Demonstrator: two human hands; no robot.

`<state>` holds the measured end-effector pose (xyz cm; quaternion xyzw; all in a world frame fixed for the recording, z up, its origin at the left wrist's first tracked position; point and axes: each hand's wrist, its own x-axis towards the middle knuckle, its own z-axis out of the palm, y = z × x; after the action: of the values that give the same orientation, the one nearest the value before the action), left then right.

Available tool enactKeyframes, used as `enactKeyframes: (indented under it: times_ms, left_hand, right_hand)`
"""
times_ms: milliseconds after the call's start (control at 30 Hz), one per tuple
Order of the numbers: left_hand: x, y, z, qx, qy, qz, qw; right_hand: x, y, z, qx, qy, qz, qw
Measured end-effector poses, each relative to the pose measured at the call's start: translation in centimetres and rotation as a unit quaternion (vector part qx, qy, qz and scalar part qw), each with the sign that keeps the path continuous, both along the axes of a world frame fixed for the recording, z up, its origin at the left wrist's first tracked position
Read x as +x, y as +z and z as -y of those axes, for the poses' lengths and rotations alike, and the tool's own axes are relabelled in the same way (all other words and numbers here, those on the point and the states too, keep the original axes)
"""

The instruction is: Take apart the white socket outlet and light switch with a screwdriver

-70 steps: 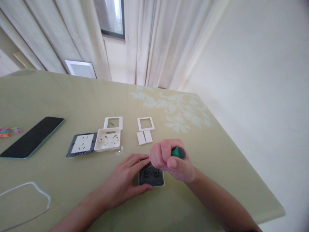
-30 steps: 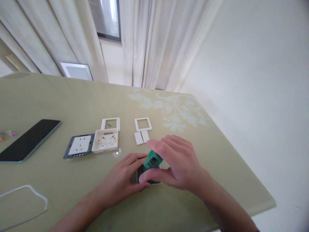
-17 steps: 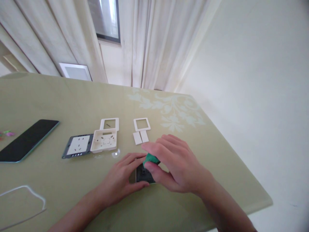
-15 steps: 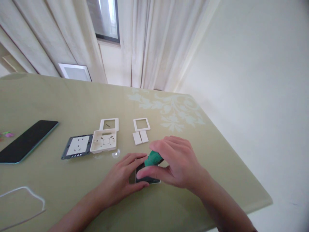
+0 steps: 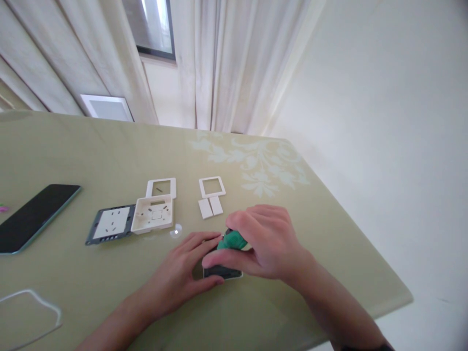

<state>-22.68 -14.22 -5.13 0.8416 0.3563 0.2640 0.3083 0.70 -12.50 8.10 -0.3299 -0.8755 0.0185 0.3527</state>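
My right hand (image 5: pixel 268 243) is closed around the green handle of a screwdriver (image 5: pixel 233 240), held over a small dark wall switch body (image 5: pixel 224 273) with a pale edge. The screwdriver's shaft and tip are hidden by my fingers. Against the table, my left hand (image 5: pixel 179 268) grips the switch body from the left, thumb at its near side and fingers at its far side. Just beyond lie two white rocker plates (image 5: pixel 211 207) side by side, with a white square frame (image 5: pixel 212 187) behind them.
To the left are a dark-rimmed socket panel (image 5: pixel 111 223), an open white back box (image 5: pixel 153 214) and another white frame (image 5: pixel 161 187) with a screw inside. A small clear disc (image 5: pixel 176 231), a phone (image 5: pixel 34 214) and a white cord (image 5: pixel 54 307) also lie on the table (image 5: pixel 292 312).
The view has shifted slightly, so the table items sit a little further left. The green handle has turned slightly in my right hand; both hands keep their places.
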Motion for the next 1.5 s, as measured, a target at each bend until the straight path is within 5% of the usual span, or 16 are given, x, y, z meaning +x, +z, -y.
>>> enactKeyframes:
  times_ms: [233,567,767,967,1167,1367,1500]
  left_hand:
    - [0.0,-0.3,0.0,0.011,0.005,0.014,1.0]
    - [-0.1,-0.7,0.1,0.009,-0.001,0.022,1.0]
    - [0.0,-0.2,0.2,-0.034,0.003,0.008,0.999]
    - [-0.2,0.1,0.1,-0.038,-0.011,0.001,0.999]
    - [-0.4,-0.6,0.3,-0.022,-0.005,-0.01,1.0]
    - [-0.3,-1.0,0.4,-0.023,0.004,-0.006,1.0]
    - [-0.3,-0.9,0.2,-0.006,-0.001,0.003,1.0]
  right_hand:
    - [0.6,0.8,-0.7,-0.061,0.144,0.015,0.988]
    - [0.2,-0.7,-0.6,-0.029,0.044,-0.007,0.999]
    - [0.4,-0.2,-1.0,-0.147,0.222,-0.021,0.964]
    - [0.4,0.0,-0.4,-0.071,0.04,-0.037,0.996]
    - [1.1,1.3,-0.3,-0.11,0.156,0.015,0.981]
    - [1.3,1.0,0.0,-0.063,0.017,0.017,0.998]
    - [1.5,1.5,0.0,-0.124,0.094,0.017,0.988]
